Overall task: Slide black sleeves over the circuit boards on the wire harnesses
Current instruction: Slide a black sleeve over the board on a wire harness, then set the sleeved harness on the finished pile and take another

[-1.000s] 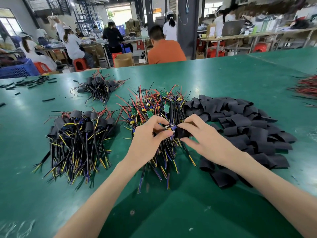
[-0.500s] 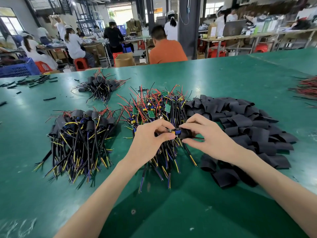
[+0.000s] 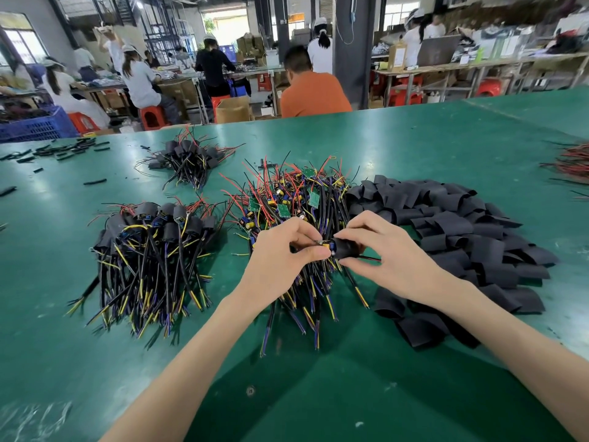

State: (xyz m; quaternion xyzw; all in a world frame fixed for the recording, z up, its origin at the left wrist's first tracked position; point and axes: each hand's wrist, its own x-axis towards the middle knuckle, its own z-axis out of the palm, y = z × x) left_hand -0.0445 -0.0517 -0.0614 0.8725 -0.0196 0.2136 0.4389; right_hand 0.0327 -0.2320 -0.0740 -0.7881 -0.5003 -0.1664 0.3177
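Short black tubular sleeve (image 3: 346, 249) sits partway over the small wired circuit board (image 3: 324, 245), held above the green table (image 3: 414, 145): our right hand (image 3: 393, 261) pinches the sleeve, our left hand (image 3: 279, 261) pinches the board's bare end. We judge the batch perhaps half done: two sleeved harness bundles (image 3: 153, 232) lie left, a tangled heap of unsleeved harnesses (image 3: 294, 196) and a pile of flat black sleeves (image 3: 462, 224) await.

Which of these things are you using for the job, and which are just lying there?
For the job: left hand, right hand, held circuit board, held black sleeve, bare harness pile, sleeve pile, sleeved harness pile.
Just lying about: black tube scraps, red wires at right edge, blue crate.
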